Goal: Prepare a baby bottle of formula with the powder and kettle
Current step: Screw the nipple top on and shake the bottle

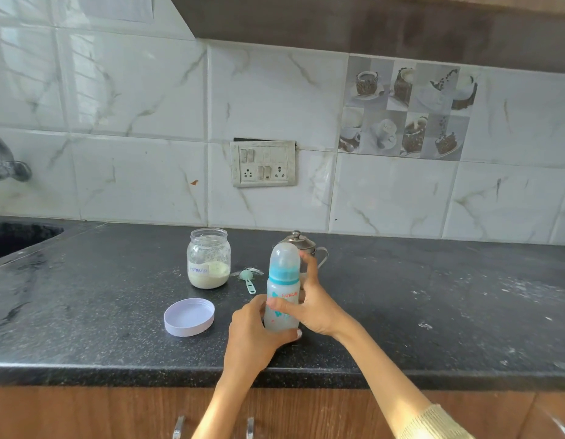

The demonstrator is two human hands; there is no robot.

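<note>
You see the baby bottle (282, 289) standing upright near the front of the desk, capped, with a blue collar and cloudy body. Behind it to the left stands the open glass formula jar (208, 258), about one third full of powder. Its white lid (189, 316) lies apart, in front of it. The steel kettle (301, 245) stands just behind the bottle.

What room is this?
Most likely a home kitchen: a dark stone counter with a sink and tap at the left, and a tiled wall with a switchboard.
</note>
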